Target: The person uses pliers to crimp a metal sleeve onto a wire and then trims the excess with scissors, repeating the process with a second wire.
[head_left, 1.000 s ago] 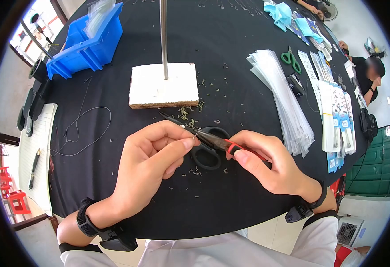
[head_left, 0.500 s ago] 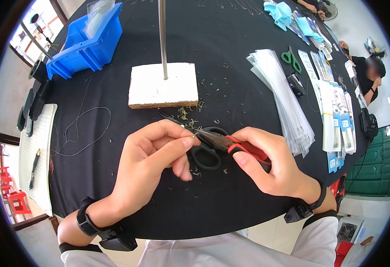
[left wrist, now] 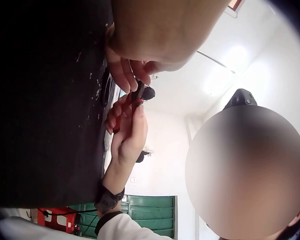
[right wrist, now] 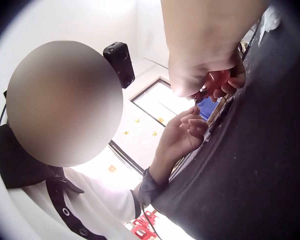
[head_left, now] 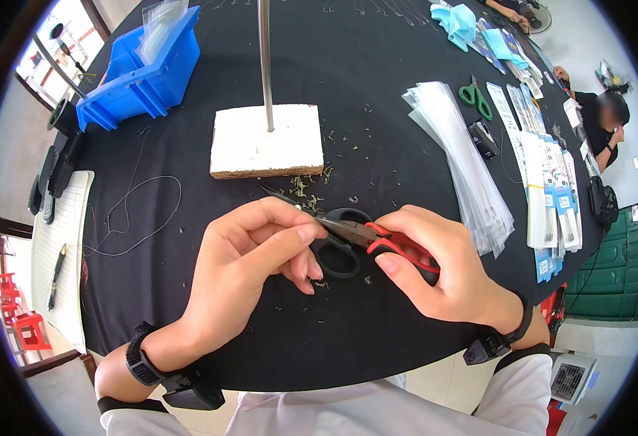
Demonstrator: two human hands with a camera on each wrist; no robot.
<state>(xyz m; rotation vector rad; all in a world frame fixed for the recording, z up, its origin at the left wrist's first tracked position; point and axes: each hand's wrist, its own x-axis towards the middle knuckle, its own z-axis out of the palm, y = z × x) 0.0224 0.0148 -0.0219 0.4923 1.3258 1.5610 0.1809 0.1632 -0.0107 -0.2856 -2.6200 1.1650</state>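
Note:
My left hand (head_left: 235, 261) pinches a tiny item between thumb and forefinger; it is mostly hidden by the fingertips, so I cannot tell its kind. The right hand (head_left: 446, 272) holds needle-nose pliers (head_left: 356, 232) by their red and black handles, thumb on the near handle. The pliers' tips meet the left fingertips. Beneath both hands lie black-handled scissors (head_left: 338, 259) on the black tablecloth (head_left: 297, 341), blades pointing away to the left. In the right wrist view the red handles (right wrist: 217, 78) show inside the curled right fingers.
Beyond the hands stands a white block (head_left: 239, 145) with an upright metal rod (head_left: 266, 65); green scraps (head_left: 301, 187) lie before it. A blue bin (head_left: 144, 80), thin line (head_left: 177, 203) and notebook (head_left: 64, 232) are left. Clear sleeves (head_left: 464, 174), green scissors (head_left: 476, 98) and packets (head_left: 551, 189) lie right.
The right hand has shifted its hold on the pliers; their handles now stand farther apart. The left hand's lower fingers have loosened outward while its pinch stays in place.

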